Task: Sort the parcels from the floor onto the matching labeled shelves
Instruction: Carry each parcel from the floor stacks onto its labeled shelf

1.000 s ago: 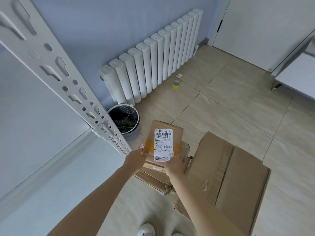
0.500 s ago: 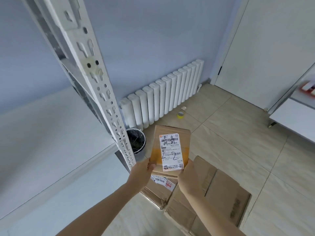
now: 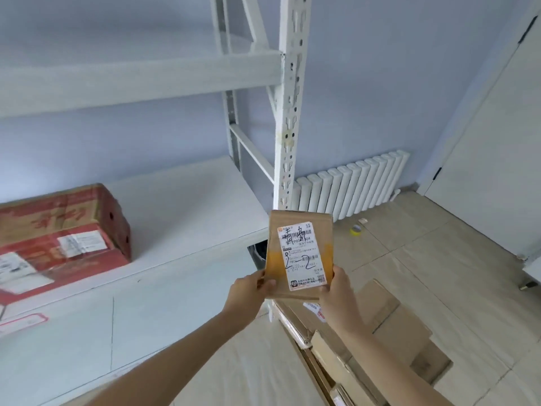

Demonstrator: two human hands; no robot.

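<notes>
While both forearms reach forward from the bottom of the frame, the left hand [image 3: 248, 290] and right hand [image 3: 336, 285] each close on a lower corner of a small brown parcel [image 3: 298, 256], thumbs wrapped over its front face, so it hangs in the air between them with its long axis upright and its white shipping label [image 3: 301, 254] facing the camera. That label carries handwritten characters and what looks like a large "2", though the print is too fine to read. Below and to the right, more flattened and stacked cardboard parcels [image 3: 380, 341] lie on the tiled floor [image 3: 439, 259], partly cut off by the frame edge. The move ahead turns on one relation: the middle shelf [image 3: 190, 209] lies to the left of the parcel and slightly beyond it, past the white perforated upright [image 3: 288, 112], so the left hand is the nearer one to lead it in. A red carton [image 3: 58, 230] already sits at that shelf's left end, well apart from the parcel. A shelf tag [image 3: 23, 320] on the lower front edge is blurred and unreadable, so I cannot tell which shelf matches. An upper shelf [image 3: 140, 80] and a radiator [image 3: 351, 189] stand further back.
</notes>
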